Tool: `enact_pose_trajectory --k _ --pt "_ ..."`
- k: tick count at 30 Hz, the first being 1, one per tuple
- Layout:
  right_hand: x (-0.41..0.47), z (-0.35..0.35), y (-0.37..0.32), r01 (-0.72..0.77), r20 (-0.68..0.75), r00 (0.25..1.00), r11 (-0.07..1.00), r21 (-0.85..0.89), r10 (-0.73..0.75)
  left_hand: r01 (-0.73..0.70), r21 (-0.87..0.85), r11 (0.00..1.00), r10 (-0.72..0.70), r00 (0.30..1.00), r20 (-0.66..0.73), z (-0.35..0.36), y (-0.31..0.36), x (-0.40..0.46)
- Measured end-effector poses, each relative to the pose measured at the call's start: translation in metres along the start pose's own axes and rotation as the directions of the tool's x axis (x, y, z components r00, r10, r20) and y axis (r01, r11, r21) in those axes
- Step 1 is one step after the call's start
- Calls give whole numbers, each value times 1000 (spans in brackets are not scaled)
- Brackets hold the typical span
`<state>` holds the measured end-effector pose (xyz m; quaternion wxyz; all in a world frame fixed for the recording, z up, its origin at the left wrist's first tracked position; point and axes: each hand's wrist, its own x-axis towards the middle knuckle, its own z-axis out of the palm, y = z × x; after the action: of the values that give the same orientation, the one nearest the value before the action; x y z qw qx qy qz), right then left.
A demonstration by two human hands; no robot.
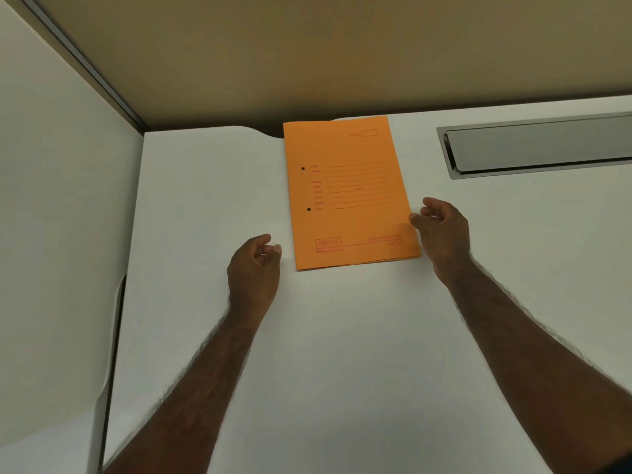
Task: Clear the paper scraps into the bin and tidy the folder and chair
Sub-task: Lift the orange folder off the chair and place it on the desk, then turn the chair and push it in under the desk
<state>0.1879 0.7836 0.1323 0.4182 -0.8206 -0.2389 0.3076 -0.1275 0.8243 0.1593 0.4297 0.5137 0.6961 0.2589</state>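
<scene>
An orange folder (349, 193) lies closed and flat on the white desk (307, 336), near the back edge, its printed cover facing up. My left hand (254, 268) hovers just left of the folder's lower left corner, fingers loosely curled, a small gap between it and the folder. My right hand (443, 230) is at the folder's right edge, with the thumb tip touching or nearly touching that edge and the fingers curled. Neither hand holds anything. No paper scraps, bin or chair are in view.
A metal cable tray (540, 148) with a hinged lid is set into the desk at the back right. A white partition panel (61, 200) closes off the left side. A beige wall (307, 56) rises behind the desk.
</scene>
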Motion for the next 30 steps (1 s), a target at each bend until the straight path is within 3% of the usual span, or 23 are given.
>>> enact_pose_trajectory --k 8,21,30 --pt "-91 -37 5 44 -13 999 999 30 -44 -106 63 992 109 993 -39 -45 -6 -90" --pt "-294 -104 5 219 11 975 965 142 -222 -239 -56 969 234 969 -80 -133 -23 -258" --pt "-415 -158 39 235 -53 972 942 241 -229 -269 -103 958 266 963 -42 -181 -68 -365"
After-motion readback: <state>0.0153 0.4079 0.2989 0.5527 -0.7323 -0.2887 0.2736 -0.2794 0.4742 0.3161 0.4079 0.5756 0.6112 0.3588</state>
